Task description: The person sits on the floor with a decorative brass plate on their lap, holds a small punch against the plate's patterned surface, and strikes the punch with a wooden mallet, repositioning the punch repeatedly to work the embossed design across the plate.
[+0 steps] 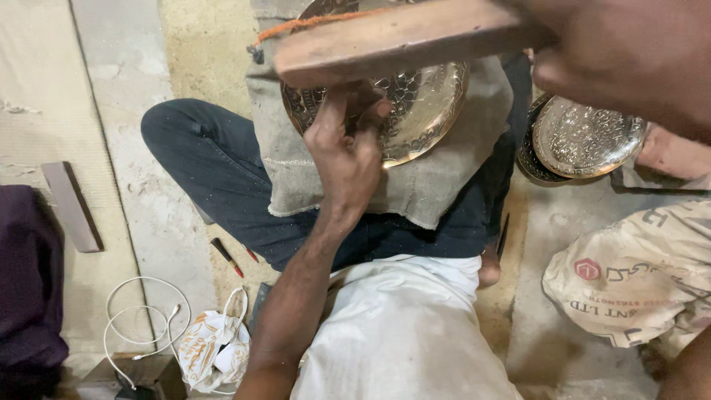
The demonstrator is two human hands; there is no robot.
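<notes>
A floor-level metal craft workshop: bare, dusty concrete floor (148,215), a round engraved brass plate (422,111) on a coarse grey burlap cloth (444,178), more embossed round plates (585,137) stacked aside, and a printed woven sack (637,274).

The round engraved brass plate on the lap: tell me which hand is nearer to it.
Left. The left hand rests on the round engraved brass plate; the right hand is raised above it, gripping a wooden mallet.

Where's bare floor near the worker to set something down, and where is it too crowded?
Bare floor lies left of the dark trouser leg, up to the grey strip, and between the stacked engraved plates and the printed sack. Crowded: the lap, where the left hand presses the engraved plate, and by the white cable and bag.
</notes>
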